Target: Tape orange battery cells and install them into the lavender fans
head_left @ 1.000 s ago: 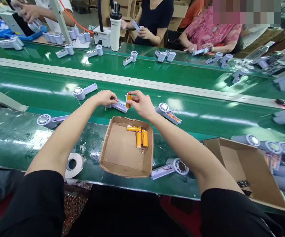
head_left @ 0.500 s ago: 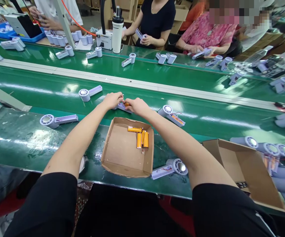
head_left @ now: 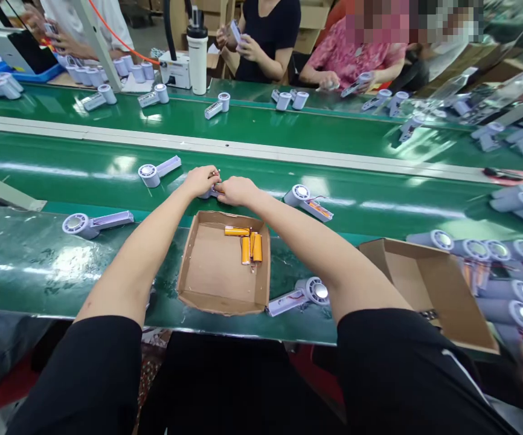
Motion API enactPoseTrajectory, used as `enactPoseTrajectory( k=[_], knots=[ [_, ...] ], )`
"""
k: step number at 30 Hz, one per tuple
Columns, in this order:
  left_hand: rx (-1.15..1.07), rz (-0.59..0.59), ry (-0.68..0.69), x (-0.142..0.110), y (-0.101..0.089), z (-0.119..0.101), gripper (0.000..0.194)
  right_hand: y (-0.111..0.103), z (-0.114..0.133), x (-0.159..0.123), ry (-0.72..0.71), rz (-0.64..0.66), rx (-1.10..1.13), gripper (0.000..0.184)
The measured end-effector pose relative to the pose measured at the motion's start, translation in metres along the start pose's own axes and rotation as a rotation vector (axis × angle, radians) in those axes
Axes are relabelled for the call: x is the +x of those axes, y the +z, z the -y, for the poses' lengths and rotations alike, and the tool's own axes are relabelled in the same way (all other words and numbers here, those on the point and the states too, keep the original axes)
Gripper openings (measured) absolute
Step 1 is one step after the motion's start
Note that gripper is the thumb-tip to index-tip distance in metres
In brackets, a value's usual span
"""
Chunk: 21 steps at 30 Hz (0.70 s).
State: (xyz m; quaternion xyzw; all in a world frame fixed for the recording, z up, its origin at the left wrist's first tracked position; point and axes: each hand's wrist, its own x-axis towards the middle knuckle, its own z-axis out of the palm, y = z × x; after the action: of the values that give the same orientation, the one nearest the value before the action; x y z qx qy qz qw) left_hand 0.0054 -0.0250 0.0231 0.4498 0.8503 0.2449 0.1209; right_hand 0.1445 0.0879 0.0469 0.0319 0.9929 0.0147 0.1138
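Both my hands meet over a pale lilac hand-held fan body (head_left: 210,193) lying on the green belt just beyond a shallow cardboard tray (head_left: 207,290). My left hand (head_left: 202,179) is closed on the fan's near end. My right hand (head_left: 235,190) is curled and pressed onto the fan's handle, hiding the orange battery it carried. Three orange batteries (head_left: 246,241) lie at the tray's far right corner.
Other lilac fans lie on the belt: one left (head_left: 92,223), one further back (head_left: 156,170), one right with an orange battery in it (head_left: 308,202), one near the edge (head_left: 298,295). A cardboard box (head_left: 429,290) stands right, beside several fans (head_left: 506,284). Other people work across the belts.
My right hand brought the upright orange battery down onto the fan's handle and closed over it; my left hand stayed on the fan. The view shifted slightly.
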Motion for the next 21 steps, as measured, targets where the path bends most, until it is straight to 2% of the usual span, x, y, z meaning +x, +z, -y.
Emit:
enactPoseTrajectory(
  k=[3, 5, 7, 9, 11, 13, 15, 18, 20, 21],
  knots=[
    [-0.089, 0.020, 0.036, -0.010, -0.011, -0.013, 0.032, -0.006, -0.003, -0.001, -0.039, 0.013, -0.004, 0.048],
    [-0.138, -0.044, 0.057, -0.040, -0.021, -0.017, 0.046, -0.007, -0.004, -0.003, -0.049, -0.013, -0.008, 0.044],
    [-0.181, -0.187, 0.087, -0.097, -0.029, -0.014, 0.051, -0.003, -0.004, -0.007, -0.036, -0.050, 0.005, 0.041],
    [-0.192, -0.329, 0.120, -0.175, -0.037, -0.003, 0.044, 0.005, -0.004, -0.011, -0.002, -0.087, 0.039, 0.042],
    [-0.113, -0.374, 0.105, -0.259, -0.043, 0.013, 0.031, 0.015, -0.007, -0.013, 0.046, -0.126, 0.074, 0.042],
    [-0.006, -0.336, 0.094, -0.332, -0.050, 0.032, 0.028, 0.022, -0.010, -0.013, 0.098, -0.150, 0.089, 0.041],
    [0.096, -0.205, 0.111, -0.384, -0.054, 0.053, 0.027, 0.023, -0.014, -0.011, 0.118, -0.149, 0.094, 0.040],
    [0.229, -0.007, 0.174, -0.420, -0.058, 0.078, 0.028, 0.008, -0.008, -0.020, 0.101, -0.111, 0.091, 0.042],
    [0.289, 0.016, 0.214, -0.428, -0.059, 0.082, 0.025, -0.006, 0.012, -0.043, 0.076, -0.175, 0.105, 0.045],
    [0.309, -0.017, 0.224, -0.431, -0.059, 0.079, 0.025, -0.013, 0.029, -0.061, 0.053, -0.239, 0.142, 0.045]
  ],
)
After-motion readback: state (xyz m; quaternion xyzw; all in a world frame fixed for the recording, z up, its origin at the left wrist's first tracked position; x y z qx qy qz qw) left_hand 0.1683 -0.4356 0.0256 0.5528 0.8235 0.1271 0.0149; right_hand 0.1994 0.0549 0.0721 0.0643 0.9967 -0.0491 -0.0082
